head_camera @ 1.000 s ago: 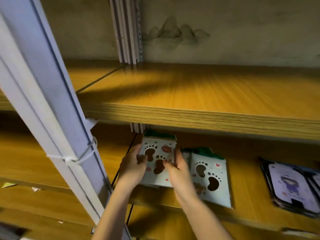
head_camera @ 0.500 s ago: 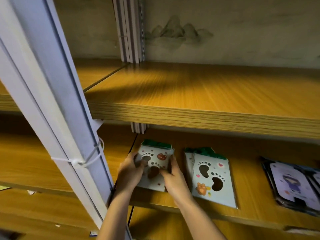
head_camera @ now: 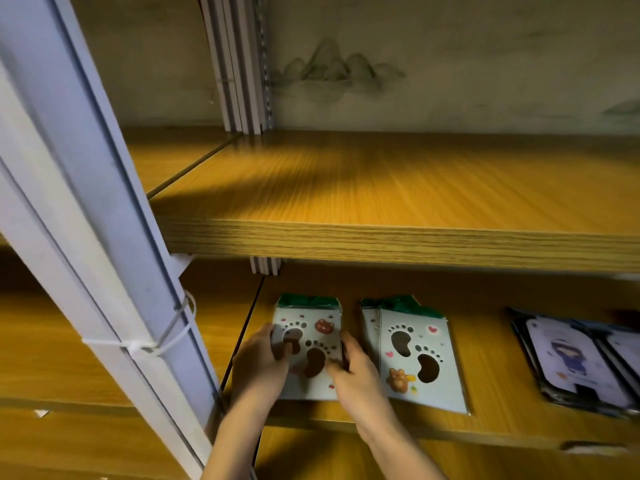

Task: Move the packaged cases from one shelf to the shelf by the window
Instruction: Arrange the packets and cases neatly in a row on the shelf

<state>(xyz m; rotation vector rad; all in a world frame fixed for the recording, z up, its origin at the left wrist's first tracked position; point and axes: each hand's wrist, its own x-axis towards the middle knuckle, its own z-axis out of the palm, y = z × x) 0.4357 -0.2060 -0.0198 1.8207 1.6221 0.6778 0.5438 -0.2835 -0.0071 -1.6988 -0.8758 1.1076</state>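
Observation:
A stack of white packaged cases (head_camera: pixel 311 344) with brown footprint cut-outs and green tops lies on the lower wooden shelf (head_camera: pixel 485 427). My left hand (head_camera: pixel 259 365) grips its left edge, thumb on the front. My right hand (head_camera: pixel 356 372) grips its right edge. A second stack of the same footprint cases (head_camera: pixel 415 355) lies just to the right, untouched. Further right lie dark packaged cases (head_camera: pixel 575 365) with a purple cartoon figure.
A bare upper wooden shelf (head_camera: pixel 398 202) juts out above the cases. A slanted white metal post (head_camera: pixel 97 237) with a zip tie crosses the left side. Behind is a wall with a faint mountain print (head_camera: pixel 336 71). More wooden shelf boards (head_camera: pixel 62 341) lie left.
Both hands have lowered the left stack of footprint cases from a tilted, lifted pose to lying flat on the lower shelf beside the second stack.

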